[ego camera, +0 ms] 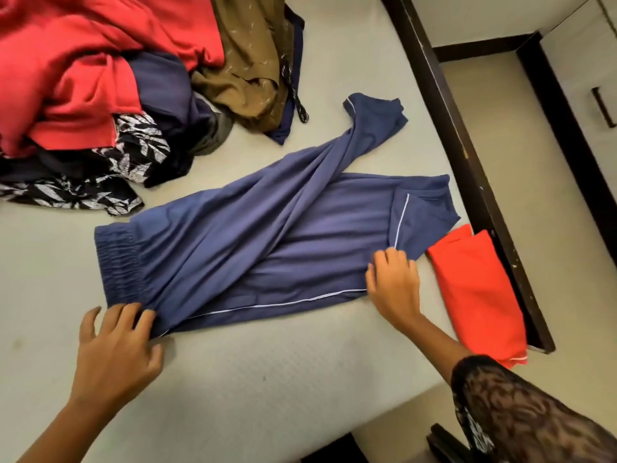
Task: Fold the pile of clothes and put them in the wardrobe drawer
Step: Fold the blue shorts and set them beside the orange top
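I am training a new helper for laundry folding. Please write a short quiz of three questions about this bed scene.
1. True or false: the folded orange-red cloth garment lies right of the blue white-piped trousers.
2. Which trouser end does the left hand touch? A) elastic waistband B) leg hem
3. Fill in: the crumpled pile of unfolded clothes lies at the far ____.
Key: 1 true; 2 A; 3 left.

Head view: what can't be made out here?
All head view.
Pile of clothes: cut off by top and left edges; overlap hides the count.
Cabinet handle: cut off by right edge.
Right hand: blurred; grip on blue trousers unclear.
Folded red garment: folds hide its type.
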The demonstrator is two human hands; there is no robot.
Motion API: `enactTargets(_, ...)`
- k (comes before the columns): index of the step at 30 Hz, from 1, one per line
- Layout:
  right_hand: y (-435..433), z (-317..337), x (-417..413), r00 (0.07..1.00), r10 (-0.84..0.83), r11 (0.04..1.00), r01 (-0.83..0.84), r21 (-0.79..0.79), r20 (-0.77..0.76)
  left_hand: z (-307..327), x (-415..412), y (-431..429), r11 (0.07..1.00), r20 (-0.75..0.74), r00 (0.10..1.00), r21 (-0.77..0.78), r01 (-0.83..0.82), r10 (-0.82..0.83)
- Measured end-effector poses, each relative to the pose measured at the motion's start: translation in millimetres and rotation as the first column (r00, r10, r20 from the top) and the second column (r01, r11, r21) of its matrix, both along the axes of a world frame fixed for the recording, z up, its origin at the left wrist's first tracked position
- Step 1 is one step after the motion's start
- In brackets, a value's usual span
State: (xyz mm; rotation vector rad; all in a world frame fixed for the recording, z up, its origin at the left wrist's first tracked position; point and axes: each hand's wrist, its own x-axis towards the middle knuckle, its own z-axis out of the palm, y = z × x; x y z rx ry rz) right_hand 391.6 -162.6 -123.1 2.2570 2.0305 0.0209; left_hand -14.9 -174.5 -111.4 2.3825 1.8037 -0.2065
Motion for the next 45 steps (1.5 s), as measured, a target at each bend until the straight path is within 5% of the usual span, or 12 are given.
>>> enactTargets(4, 61, 7, 25, 0.919, -0.385, 0.917, 0.371, -0.149, -0.083, 8, 37, 13, 0.995, 0.119, 0.991, 0.070, -0.064, 0.055)
enactTargets(7, 94, 3, 51, 0.829, -0.540, 0.826, 0.489, -0.279, -0.145, -1, 73, 27, 0.996, 0.186, 0.983, 0.092, -0.023, 0.005)
enactTargets(11, 108, -4, 76, 0.768, -0.594, 0.791, 0.503, -0.349, -0.240, -15, 132, 44, 0.989, 0.242, 0.960, 0.084, 0.125, -0.142)
enactTargets(15, 93, 2, 99, 0.712, -0.571, 0.817, 0.539, -0.203, -0.409, -20, 189, 62, 0.974, 0.235, 0.946, 0.008, 0.228, -0.223)
enactTargets(19, 33, 29, 138, 0.512, -0.680, 0.664, 0.734, -0.144, -0.525, -22, 231, 72, 0.964, 0.234, 0.948, -0.103, 0.244, -0.215)
enactTargets(22, -19, 34, 160, 0.410, -0.794, 0.542, 0.811, -0.219, -0.449, -25, 247, 72, 0.933, 0.224, 0.950, -0.241, 0.268, -0.215)
enactTargets(26, -7, 30, 152, 0.559, -0.745, 0.627, 0.773, -0.095, -0.363, -28, 254, 72, 0.936, 0.234, 0.949, -0.234, 0.265, -0.210)
enactTargets(31, 113, 20, 107, 0.866, -0.306, 0.926, 0.367, 0.088, -0.397, -19, 262, 100, 0.986, 0.337, 0.932, -0.053, 0.156, -0.130)
enactTargets(36, 258, 11, 62, 0.826, -0.188, 0.977, 0.212, -0.015, -0.532, -14, 275, 139, 0.998, 0.317, 0.946, 0.032, 0.059, -0.066)
enactTargets(42, 326, 3, 53, 0.907, -0.149, 0.960, 0.038, -0.277, -0.395, -15, 291, 154, 0.997, 0.351, 0.936, -0.049, 0.053, -0.033)
enactTargets(45, 320, 8, 69, 0.805, -0.249, 0.969, 0.205, -0.141, -0.538, -14, 294, 152, 0.996, 0.393, 0.919, -0.072, 0.043, -0.011)
